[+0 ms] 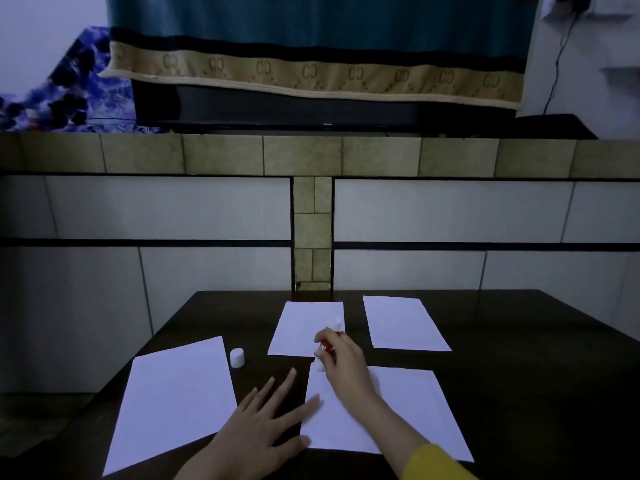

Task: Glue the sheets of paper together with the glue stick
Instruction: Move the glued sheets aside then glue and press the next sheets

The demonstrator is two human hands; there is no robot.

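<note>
Dim light lay over the dark wooden table (519, 341) where we sat, with a wall of pale tiles and a band of olive stone tiles (311, 155) behind it, and a teal curtain with a tan patterned hem (311, 74) hanging above.

We had four plain white sheets of paper on the table, well apart from one another: a far middle sheet (298, 327), a far right sheet (403, 322), a large near left sheet (173, 400) lying askew, and a near right sheet (398, 410).

Our right hand (341, 358), in a yellow sleeve (434, 462), gripped the red-labelled white glue stick (325, 344) with curled fingers. The stick stood tilted, its lower end touching the far left corner of the near right sheet and its upper end showing pale against the far middle sheet. Its small white cap (237, 357) stood upright on the bare table just beside the near left sheet.

Our left hand (263, 427) lay flat with fingers spread and straight, its fingertips (313, 401) resting on the left edge of the near right sheet.
</note>
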